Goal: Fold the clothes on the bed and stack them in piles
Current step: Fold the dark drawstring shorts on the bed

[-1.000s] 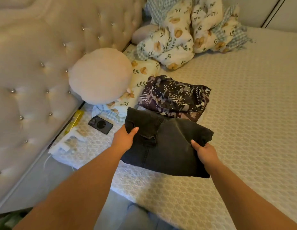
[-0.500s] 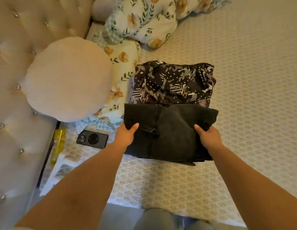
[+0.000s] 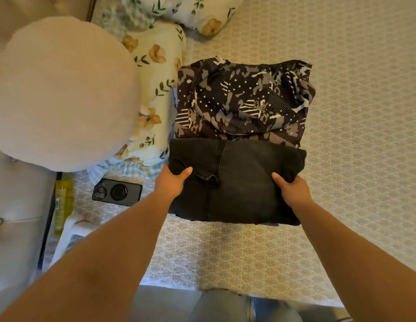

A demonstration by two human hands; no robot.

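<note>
A folded dark grey denim garment [image 3: 239, 180] is held over the bed [image 3: 353, 135], just in front of a folded dark patterned garment [image 3: 244, 101]. My left hand [image 3: 172, 182] grips its left edge, thumb on top and fingers underneath. At the right edge my right hand [image 3: 290, 189] holds the denim the same way. The denim's far edge overlaps the near edge of the patterned garment. Whether the denim rests on the bed or hangs just above it is unclear.
A round cream cushion [image 3: 60, 94] and floral pillows [image 3: 155, 73] lie at the left. Near them on the bed are a black phone [image 3: 117, 192] and a yellow tube [image 3: 62, 201]. The padded headboard [image 3: 18, 205] runs along the left.
Both hands carried the denim garment forward and squared it up against the patterned garment. The view tilted down and closer over the bed.
</note>
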